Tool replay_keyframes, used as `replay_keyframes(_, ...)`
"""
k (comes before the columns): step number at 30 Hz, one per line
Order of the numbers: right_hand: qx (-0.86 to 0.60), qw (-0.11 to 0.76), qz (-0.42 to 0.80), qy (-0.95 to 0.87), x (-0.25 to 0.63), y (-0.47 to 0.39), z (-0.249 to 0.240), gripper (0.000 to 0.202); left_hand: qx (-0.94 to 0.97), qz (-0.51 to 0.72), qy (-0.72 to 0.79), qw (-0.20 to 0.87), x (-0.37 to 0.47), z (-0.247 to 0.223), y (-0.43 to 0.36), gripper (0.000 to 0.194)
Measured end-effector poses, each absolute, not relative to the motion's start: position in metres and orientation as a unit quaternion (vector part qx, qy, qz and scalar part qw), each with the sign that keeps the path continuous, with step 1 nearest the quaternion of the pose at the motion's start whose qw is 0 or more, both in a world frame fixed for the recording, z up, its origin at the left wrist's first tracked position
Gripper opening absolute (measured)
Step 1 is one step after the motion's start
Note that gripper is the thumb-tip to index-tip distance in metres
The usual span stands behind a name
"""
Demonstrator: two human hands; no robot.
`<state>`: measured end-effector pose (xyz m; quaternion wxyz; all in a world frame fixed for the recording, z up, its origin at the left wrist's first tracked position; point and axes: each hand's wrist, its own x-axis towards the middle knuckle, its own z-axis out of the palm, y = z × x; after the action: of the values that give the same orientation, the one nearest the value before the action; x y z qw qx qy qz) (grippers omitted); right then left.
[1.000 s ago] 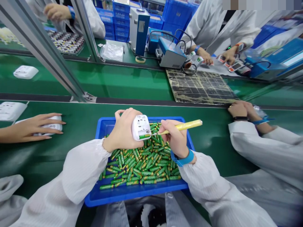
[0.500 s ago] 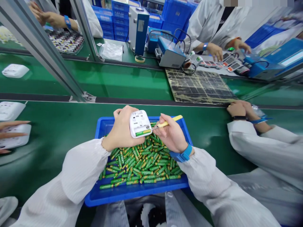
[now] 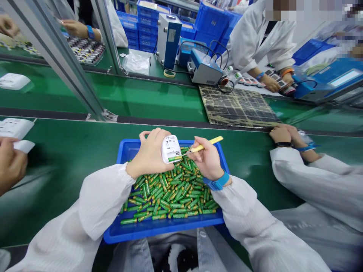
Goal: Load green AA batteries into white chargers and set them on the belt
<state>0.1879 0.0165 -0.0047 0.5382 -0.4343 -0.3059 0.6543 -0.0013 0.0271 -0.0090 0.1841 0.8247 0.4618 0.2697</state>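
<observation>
In the middle of the view, raised above the far half of a blue plastic tray (image 3: 141, 232): a white plastic device (image 3: 170, 145), tilted, with the battery compartment facing the camera and one green-and-gold battery (image 3: 175, 158) lying along the near edge. Clamped around its left side by the left hand (image 3: 150, 153), with the thumb below and the fingers over the top. Pinched between thumb and fingers of the right hand (image 3: 208, 158): a yellow-handled tool (image 3: 217, 140), its thin metal tip pointing at the battery's end. Cannot tell about real contact there, the gap being too small to see.

Judging by this, at the step of working with the tip near the compartment. For the next move, probably needing a steady left hold, a small exact motion and only light pressure, in order not to scratch the plastic.

Below, heaped in all directions: loose batteries (image 3: 167, 196), slim cylinders with shiny wrapping. Around these, a flat, slightly glossy green work surface (image 3: 249, 170); ribbed, soft white sleeves, gathered at the wrists; a blue wristband (image 3: 217, 183) on the right. Farther out, a co-worker's hand (image 3: 11, 162) at left, a grooved metal post (image 3: 66, 71), and a black board (image 3: 238, 105) with irregular pale lines.
</observation>
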Motion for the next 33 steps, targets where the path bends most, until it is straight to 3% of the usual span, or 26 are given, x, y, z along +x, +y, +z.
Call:
replay_keyframes(4,-0.481,0.574,0.543,-0.379,0.192,0.018,-0.005,0.034,0.812,0.271,0.474,0.205,-0.002,-0.008,0.027,0.070)
replay_keyframes(10,-0.502,0.552,0.528,-0.405,0.191,0.015,-0.002,0.034,0.805,0.284,0.473,0.221,-0.001,-0.009,0.025,0.070)
replay_keyframes(16,-0.468,0.553,0.573,-0.382,0.191,0.017,-0.005,0.035,0.804,0.286,0.472,0.222,-0.001,-0.008,0.026,0.069)
replay_keyframes(19,-0.437,0.545,0.624,-0.350,0.188,0.015,-0.002,0.037,0.825,0.266,0.470,0.167,-0.002,-0.009,0.027,0.064)
replay_keyframes(22,-0.408,0.489,0.687,-0.350,0.182,0.008,0.000,0.037,0.871,0.205,0.440,0.078,-0.001,-0.011,0.025,0.052)
replay_keyframes(26,-0.406,0.421,0.723,-0.368,0.177,0.003,-0.001,0.037,0.879,0.191,0.430,0.080,0.000,-0.015,0.024,0.051)
replay_keyframes(33,-0.425,0.483,0.706,-0.297,0.196,0.024,-0.003,0.032,0.864,0.198,0.463,0.012,-0.006,-0.014,0.031,0.051)
